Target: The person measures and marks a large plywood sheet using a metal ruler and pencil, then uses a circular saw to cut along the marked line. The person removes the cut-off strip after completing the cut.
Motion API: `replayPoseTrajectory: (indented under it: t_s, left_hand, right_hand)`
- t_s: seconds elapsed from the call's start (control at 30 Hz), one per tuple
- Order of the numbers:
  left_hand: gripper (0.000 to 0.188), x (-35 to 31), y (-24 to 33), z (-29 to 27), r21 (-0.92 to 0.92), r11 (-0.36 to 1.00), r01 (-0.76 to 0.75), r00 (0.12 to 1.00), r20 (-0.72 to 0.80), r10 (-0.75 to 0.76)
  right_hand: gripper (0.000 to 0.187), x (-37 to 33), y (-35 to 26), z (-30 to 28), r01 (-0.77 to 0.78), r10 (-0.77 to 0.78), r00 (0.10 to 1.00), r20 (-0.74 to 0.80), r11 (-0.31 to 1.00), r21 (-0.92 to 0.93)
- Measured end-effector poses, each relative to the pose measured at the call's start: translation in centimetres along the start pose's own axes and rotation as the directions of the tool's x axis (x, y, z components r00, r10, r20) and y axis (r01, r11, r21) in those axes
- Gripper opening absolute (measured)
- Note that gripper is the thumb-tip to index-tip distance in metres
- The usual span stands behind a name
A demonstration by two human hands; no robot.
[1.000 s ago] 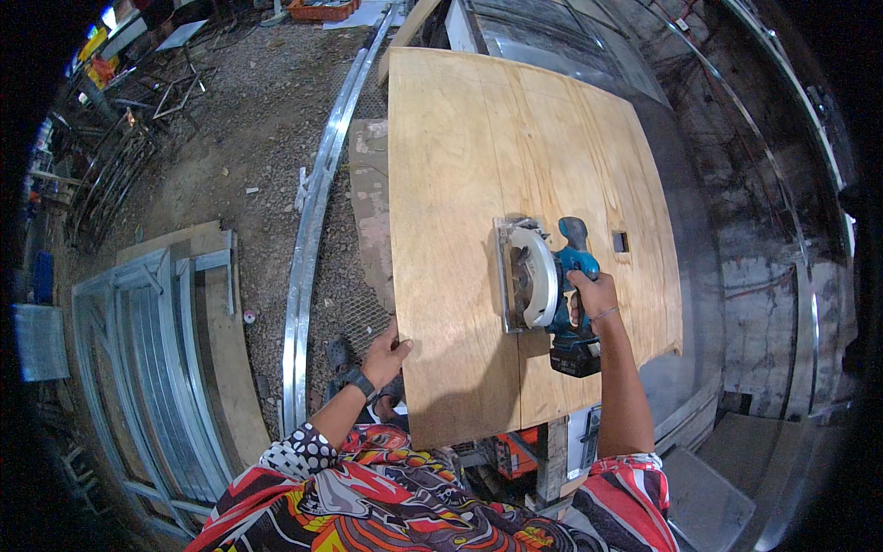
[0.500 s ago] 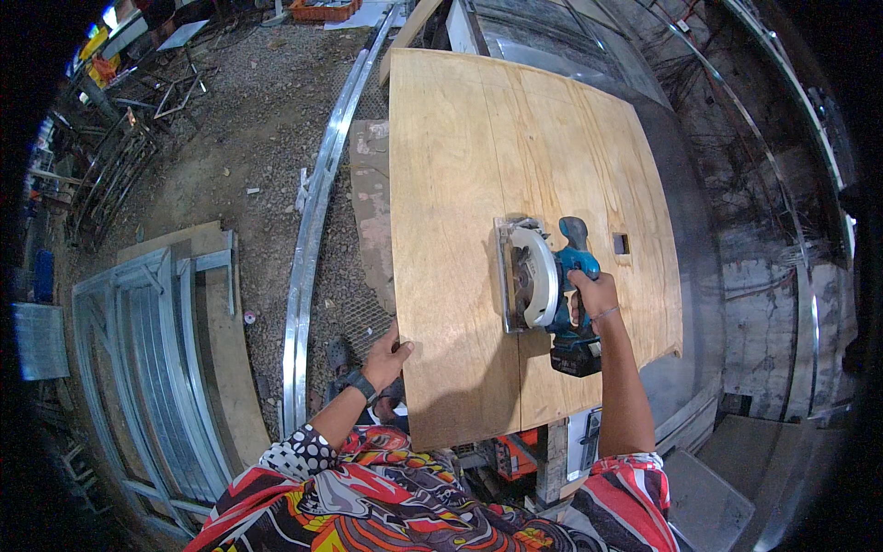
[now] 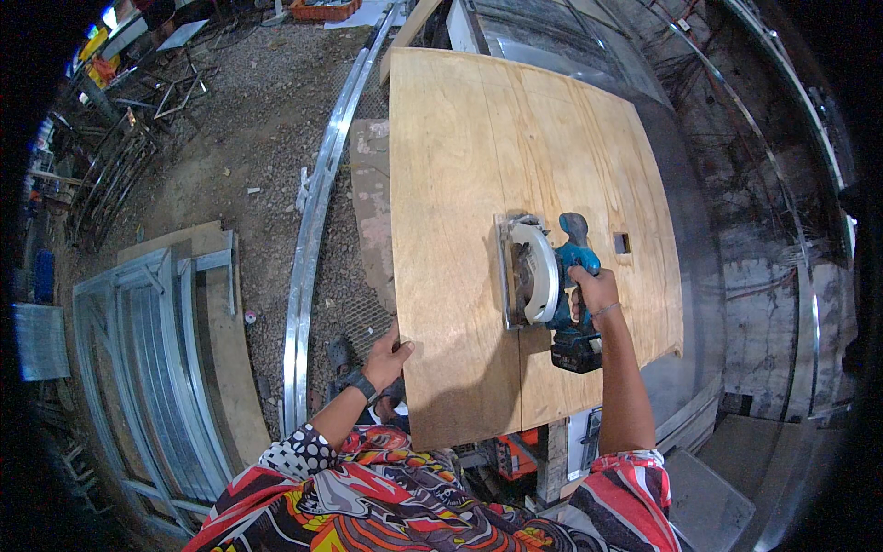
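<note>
Right grip (image 3: pixel 596 293) around circular saw (image 3: pixel 546 283) — atop plywood (image 3: pixel 460 221)

Left head-worn fisheye, facing down and forward; plywood sheet (image 3: pixel 446 184) close below.

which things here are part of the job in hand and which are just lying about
In use:
- circular saw, in the right hand
- plywood sheet under it, left hand at its left edge

Apparently just lying about:
- metal frames
- long metal bars
- orange crate
</note>
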State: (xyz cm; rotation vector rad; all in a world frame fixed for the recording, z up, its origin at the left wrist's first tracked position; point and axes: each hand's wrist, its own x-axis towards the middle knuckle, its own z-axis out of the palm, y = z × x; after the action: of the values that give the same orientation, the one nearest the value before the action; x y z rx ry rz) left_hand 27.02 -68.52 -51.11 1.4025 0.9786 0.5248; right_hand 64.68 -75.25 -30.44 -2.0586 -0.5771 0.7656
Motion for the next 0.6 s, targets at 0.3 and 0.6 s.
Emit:
replayPoseTrajectory:
  t_s: [0.3, 0.6]
  left_hand:
    - [0.050, -0.1, -1.6, -0.1, 0.017, 0.994, -0.110, 0.994, -0.008, 0.110]
    - [0.054, -0.7, 0.2, -0.5, 0.027, 1.000, -0.010, 0.999, 0.033, 0.009]
  right_hand:
    - [0.029, -0.6, -0.8, 0.2, -0.018, 0.018, 1.000, -0.022, 1.000, -0.019]
    - [0.031, -0.4, -1.2, 0.0, -0.008, 0.006, 0.999, -0.040, 0.999, -0.046]
